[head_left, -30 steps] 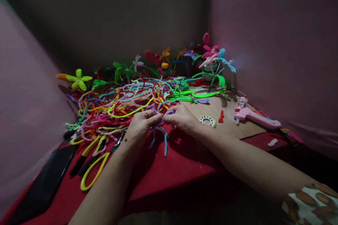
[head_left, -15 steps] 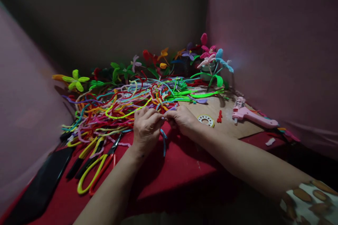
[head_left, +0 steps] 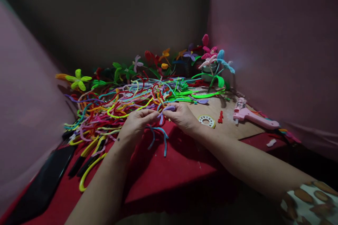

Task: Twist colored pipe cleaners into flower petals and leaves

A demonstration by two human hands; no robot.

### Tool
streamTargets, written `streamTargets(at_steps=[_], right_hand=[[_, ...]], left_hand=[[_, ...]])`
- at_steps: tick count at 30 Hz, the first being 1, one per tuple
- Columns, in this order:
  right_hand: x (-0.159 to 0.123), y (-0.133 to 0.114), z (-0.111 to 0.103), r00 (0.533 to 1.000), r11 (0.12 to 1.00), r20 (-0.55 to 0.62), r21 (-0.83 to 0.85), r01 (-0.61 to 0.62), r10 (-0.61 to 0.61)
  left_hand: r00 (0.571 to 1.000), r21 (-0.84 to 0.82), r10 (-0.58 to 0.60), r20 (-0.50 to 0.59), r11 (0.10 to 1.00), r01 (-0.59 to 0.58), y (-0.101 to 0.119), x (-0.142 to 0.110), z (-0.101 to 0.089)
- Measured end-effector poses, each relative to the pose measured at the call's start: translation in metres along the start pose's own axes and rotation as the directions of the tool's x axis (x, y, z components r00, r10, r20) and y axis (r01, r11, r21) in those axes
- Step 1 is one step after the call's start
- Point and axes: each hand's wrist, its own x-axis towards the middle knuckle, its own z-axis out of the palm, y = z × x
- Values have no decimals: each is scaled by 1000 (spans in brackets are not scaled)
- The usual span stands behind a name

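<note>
The left hand (head_left: 134,124) has just turned outward; half a second ago its knuckles hid the purple pipe cleaner piece (head_left: 169,108), and now that piece shows plainly between the 2 hands. From here it looks like a loop reaching up to the right, with an end hanging down below. The fingers of the right hand (head_left: 182,116) are closed in a pinch on it, and the left fingers look pinched together at its left side, though the tips are too small for me to see exactly how they grip. I take this as a shift of hold, with the piece's shape now open to view.

The blue strips (head_left: 165,144) by the left hand, above the red tabletop (head_left: 169,182), are also in fuller sight. The left forearm (head_left: 105,182) now covers more of the scissors, leaving a yellow handle (head_left: 82,179) showing. The tangled heap (head_left: 142,102) of pipe cleaners lies just behind, and the pink glue gun (head_left: 253,116) rests well off to the right
</note>
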Motion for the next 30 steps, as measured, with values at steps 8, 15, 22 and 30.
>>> streamTargets(at_steps=[8, 15, 22, 30], right_hand=[[-2, 3, 0, 985, 938, 61, -301, 173, -162], [-7, -1, 4, 980, 864, -59, -485, 137, -189], [-2, 0, 2, 951, 931, 67, 194, -310, 303], [6, -4, -7, 989, 986, 91, 109, -130, 120]], left_hand=[[993, 51, -95, 75, 995, 91, 3, -2, 1], [834, 774, 550, 43, 509, -375, -1, -8, 18], [508, 887, 745, 432, -249, -390, -6, -13, 24], [858, 644, 514, 15, 651, -401, 3, -6, 14]])
